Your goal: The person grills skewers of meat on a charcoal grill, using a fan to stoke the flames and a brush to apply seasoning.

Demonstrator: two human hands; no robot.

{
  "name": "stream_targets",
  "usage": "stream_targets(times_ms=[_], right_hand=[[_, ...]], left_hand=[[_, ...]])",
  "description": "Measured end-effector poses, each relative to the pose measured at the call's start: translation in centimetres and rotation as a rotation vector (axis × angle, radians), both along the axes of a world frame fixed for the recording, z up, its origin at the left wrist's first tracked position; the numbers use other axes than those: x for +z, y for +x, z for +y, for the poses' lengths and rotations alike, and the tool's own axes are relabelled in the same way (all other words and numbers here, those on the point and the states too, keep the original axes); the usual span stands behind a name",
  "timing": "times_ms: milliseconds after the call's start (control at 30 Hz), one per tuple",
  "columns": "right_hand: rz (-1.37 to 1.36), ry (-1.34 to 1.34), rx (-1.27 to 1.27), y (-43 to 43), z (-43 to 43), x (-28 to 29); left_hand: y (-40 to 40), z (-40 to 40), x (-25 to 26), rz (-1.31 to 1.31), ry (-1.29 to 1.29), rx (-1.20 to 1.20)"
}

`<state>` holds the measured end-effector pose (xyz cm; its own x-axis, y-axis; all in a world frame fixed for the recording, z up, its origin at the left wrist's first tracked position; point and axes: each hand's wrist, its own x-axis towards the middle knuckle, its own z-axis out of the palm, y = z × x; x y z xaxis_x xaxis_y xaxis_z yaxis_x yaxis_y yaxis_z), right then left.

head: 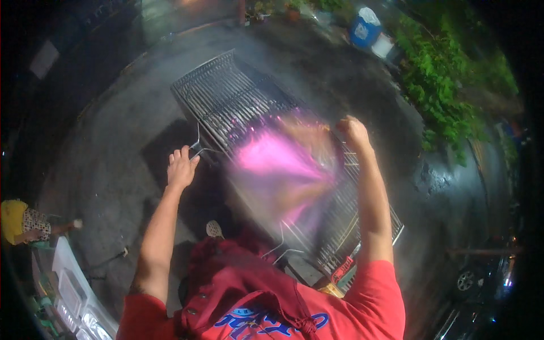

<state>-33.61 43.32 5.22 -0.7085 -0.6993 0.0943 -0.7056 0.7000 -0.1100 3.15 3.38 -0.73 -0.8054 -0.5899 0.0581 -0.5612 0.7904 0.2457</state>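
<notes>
A long metal grill grate (221,89) of parallel bars lies slantwise before me. Bright pink flame or glare (272,157) and haze blur its middle. My left hand (180,166) is at the left side, with its fingers around the end of a bent wire handle (199,135). Closer to my body, a second wire handle (282,242) juts from the same side. Across the grate, my right hand (353,129) is curled at the right edge; whatever may be inside it is hidden. A dark red apron (238,267) covers part of my front.
A perforated utensil head (213,228) shows beside the apron. At left, a person in a yellow top (12,221) is near a white table (68,250) holding clear containers (70,289). A blue bin (364,32) and leafy plants (442,85) stand on the far right.
</notes>
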Motion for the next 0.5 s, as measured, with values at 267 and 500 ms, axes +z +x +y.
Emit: stream_targets(times_ms=[267, 500], right_hand=[[-0.171, -0.077, 0.036, -1.8, 2.5, -1.7], [-0.163, 0.082, -0.075, -0.1, 1.2, -1.6]], left_hand=[[-0.8, 0.4, -0.3, -0.008, 0.004, -0.021], [0.0, -0.3, -0.4, -0.013, -0.014, -0.004]])
